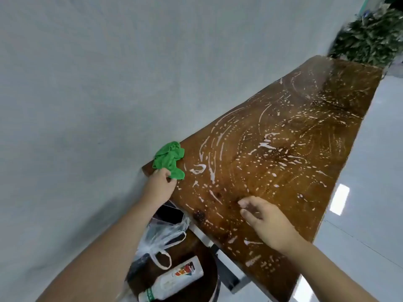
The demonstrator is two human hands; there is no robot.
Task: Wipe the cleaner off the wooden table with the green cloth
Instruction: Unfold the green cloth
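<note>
Table: wooden table [305, 162], dark brown and glossy, runs along a pale grey wall [87, 83]; every place below is given relative to it.
Cleaner: white cleaner [267, 143] lies over most of the tabletop in streaks, arcs and dotted trails, thickest toward the middle.
Cloth: green cloth [169, 159] sits bunched on the table's near corner, against the wall-side edge and beside the first white streaks.
Left hand: left hand [160, 184] is at that same corner, fingers pinched on the lower end of the cloth, forearm reaching in from below the table's end.
Right hand: right hand [265, 223] is over the near part of the tabletop, fingers loosely spread and grasping nothing; whether it touches the wood cannot be told, as it is motion-blurred.
Stool: round dark stool [196, 247] stands below the table's near end.
On the stool: white bottle [174, 282] lying on its side, a clear plastic bag [161, 236] and a dark phone [170, 214].
Far end: leafy green plant [370, 38] beyond the table's far end.
Floor: shiny pale floor [370, 192] along the table's open side.
</note>
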